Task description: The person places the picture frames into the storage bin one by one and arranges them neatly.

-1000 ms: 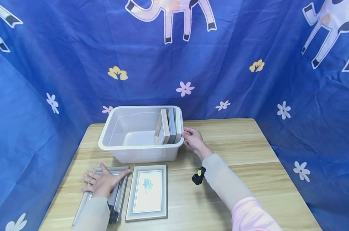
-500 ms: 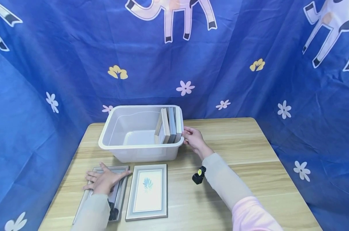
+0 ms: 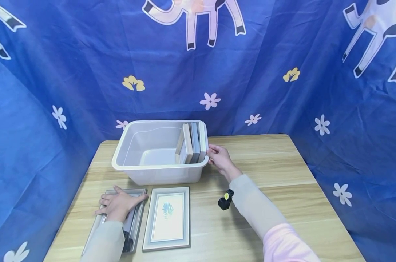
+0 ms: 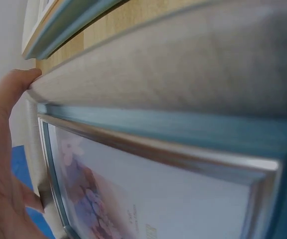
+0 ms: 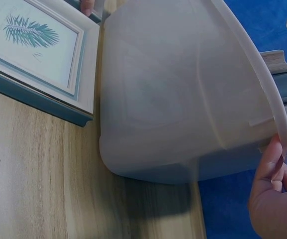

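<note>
My left hand (image 3: 118,207) lies over a silver-grey picture frame (image 3: 138,216) at the front left, thumb stretched to its right corner and fingers spread toward its left side. In the left wrist view, a flower picture (image 4: 96,201) shows inside that frame. With thumb and fingers, my right hand (image 3: 220,160) pinches the right rim of a white plastic basin (image 3: 166,176). Several picture frames (image 3: 186,145) stand on edge inside the basin at its right end, one leaning. Between the hands, a second frame (image 3: 167,229) with a blue leaf print lies flat.
The wooden table (image 3: 270,156) extends to the right of the basin. Blue patterned cloth (image 3: 171,80) hangs behind it and at both sides. Small black wrist cameras (image 3: 225,200) sit on the forearms.
My left hand's fingers have drawn slightly closer together over the frame, and the hand has shifted a little to the right. My right hand and the basin have stayed in place.
</note>
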`<state>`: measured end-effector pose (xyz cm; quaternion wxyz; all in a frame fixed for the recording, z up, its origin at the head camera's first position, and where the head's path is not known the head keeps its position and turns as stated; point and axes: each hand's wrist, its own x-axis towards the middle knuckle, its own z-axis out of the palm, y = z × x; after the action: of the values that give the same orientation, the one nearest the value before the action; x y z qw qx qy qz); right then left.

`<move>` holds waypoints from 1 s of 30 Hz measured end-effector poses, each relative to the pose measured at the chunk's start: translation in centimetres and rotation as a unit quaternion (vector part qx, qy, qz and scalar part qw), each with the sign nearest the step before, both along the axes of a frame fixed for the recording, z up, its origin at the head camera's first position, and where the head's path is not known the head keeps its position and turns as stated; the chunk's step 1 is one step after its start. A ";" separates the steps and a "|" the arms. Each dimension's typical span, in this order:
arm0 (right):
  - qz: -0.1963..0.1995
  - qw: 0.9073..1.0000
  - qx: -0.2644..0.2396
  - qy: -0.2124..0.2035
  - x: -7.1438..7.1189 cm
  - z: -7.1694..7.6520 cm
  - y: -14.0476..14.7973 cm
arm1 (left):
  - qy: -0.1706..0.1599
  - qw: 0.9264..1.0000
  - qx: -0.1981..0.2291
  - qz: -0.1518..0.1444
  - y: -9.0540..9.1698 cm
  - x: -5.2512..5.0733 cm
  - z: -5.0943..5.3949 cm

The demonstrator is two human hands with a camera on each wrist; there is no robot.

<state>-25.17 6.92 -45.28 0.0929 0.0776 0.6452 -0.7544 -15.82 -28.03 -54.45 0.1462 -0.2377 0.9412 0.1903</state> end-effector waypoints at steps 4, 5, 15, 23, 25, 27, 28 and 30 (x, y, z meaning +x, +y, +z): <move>0.000 1.000 0.000 0.000 0.0 0.0 0.0 | 0.006 1.000 -0.002 -0.003 -0.3 -0.1 -0.2; -0.001 1.000 0.000 0.001 0.0 0.0 0.0 | 0.008 1.000 -0.002 -0.005 -0.3 -0.1 -0.2; -0.004 1.000 -0.011 0.014 0.1 -0.2 0.0 | 0.043 0.999 0.017 -0.027 -0.8 0.4 1.8; -0.003 1.000 -0.013 0.008 0.1 -0.2 0.0 | 0.092 0.994 0.017 -0.050 -1.3 1.5 3.2; -0.002 1.000 -0.010 0.008 0.1 -0.2 0.0 | 0.110 0.992 0.017 -0.052 -1.5 1.8 3.4; 0.000 1.000 -0.008 0.007 0.1 -0.1 0.1 | 0.133 0.990 0.016 -0.053 -1.6 2.2 3.7; 0.001 1.000 -0.008 0.007 0.2 0.0 0.1 | 0.146 0.988 0.015 -0.054 -1.6 2.3 3.9; 0.003 1.000 -0.008 0.007 0.2 0.0 0.1 | 0.173 0.983 0.015 -0.057 -1.6 2.8 4.3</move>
<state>-24.97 7.02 -45.24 0.0914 0.0697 0.6404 -0.7594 -13.03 -29.68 -50.20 -0.0051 -0.1448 0.9613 0.2343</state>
